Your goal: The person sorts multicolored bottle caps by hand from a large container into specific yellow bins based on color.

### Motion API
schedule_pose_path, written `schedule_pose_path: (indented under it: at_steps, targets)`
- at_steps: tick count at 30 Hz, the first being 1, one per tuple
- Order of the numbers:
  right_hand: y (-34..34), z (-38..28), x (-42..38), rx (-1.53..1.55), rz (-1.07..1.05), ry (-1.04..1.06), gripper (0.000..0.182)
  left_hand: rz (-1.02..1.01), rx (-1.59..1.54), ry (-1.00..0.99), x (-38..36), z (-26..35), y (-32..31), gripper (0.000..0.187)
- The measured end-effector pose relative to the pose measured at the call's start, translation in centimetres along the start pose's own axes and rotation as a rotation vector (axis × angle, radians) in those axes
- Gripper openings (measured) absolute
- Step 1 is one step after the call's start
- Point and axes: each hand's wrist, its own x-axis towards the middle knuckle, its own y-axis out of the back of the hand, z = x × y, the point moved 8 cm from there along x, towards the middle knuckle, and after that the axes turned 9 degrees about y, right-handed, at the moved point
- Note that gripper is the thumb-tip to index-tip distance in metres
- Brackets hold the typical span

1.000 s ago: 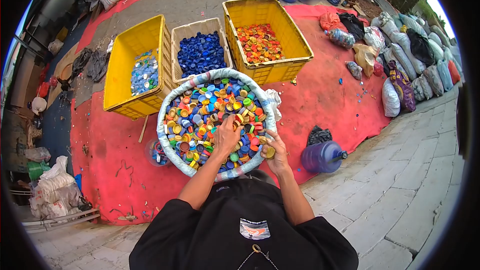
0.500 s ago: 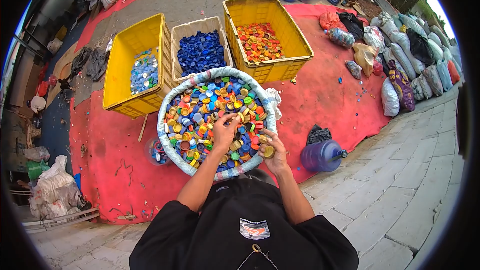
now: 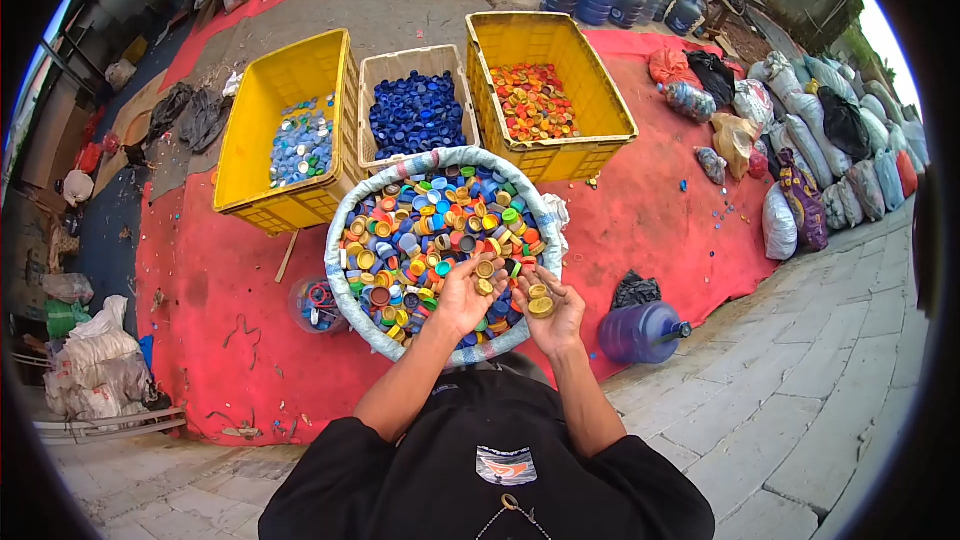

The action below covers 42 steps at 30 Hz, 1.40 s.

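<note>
A round basket with a pale cloth rim [image 3: 345,285] stands before me, full of mixed bottle caps [image 3: 415,230]. Over its near right part, my left hand [image 3: 462,297] is turned palm up, with yellow-gold caps [image 3: 484,278] held at its fingers. Close on its right, my right hand [image 3: 554,318] also faces up and cradles yellow-gold caps [image 3: 541,304] in its curled fingers. The two hands are apart.
Beyond the basket are a yellow crate [image 3: 245,155] of light blue and white caps, a whitish crate [image 3: 367,80] of dark blue caps, and a yellow crate [image 3: 590,90] of orange and yellow caps. A water jug [image 3: 640,333] lies at right.
My left hand has turned from reaching down among the caps to palm up, now with caps in its fingers. My right hand has opened upward, showing its caps. The camera view has shifted slightly.
</note>
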Motion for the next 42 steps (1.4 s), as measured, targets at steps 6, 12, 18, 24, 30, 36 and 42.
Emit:
schedule_pose_path:
  at_steps: [6, 12, 18, 24, 30, 36, 42]
  targets:
    - [1.8, 1.0, -0.9, 0.172, 0.074, -0.071, 0.06, 0.064, -0.046, 0.034, 0.4, -1.9, -0.5, 0.043]
    - [2.7, -2.2, 2.6, 0.181, 0.216, 0.023, 0.055, 0.042, -0.016, 0.064, 4.6, -0.8, -2.8, 0.045]
    - [-11.2, -12.3, 15.9, 0.233, -0.339, 0.244, 0.017, -0.247, -0.111, -0.137, 11.2, 11.6, -17.7, 0.094]
    - [-8.7, -13.5, 15.5, -0.162, 0.03, 0.471, 0.045, -0.155, 0.285, -0.381, 6.3, 16.3, -15.7, 0.091]
    - [-2.4, -7.6, 8.5, -1.227, -0.115, 0.656, 0.044, 0.283, 0.267, -0.508, 0.3, 11.9, -0.4, 0.026]
    - [-2.3, -2.6, 3.0, -1.765, -0.345, 0.898, 0.051, 0.456, 0.386, -0.524, -5.1, 5.0, 5.5, 0.013]
    - [-4.2, -0.5, 4.0, -1.879, -0.482, 0.973, 0.059, 0.523, 0.506, -0.513, -7.2, 1.6, 6.5, 0.02]
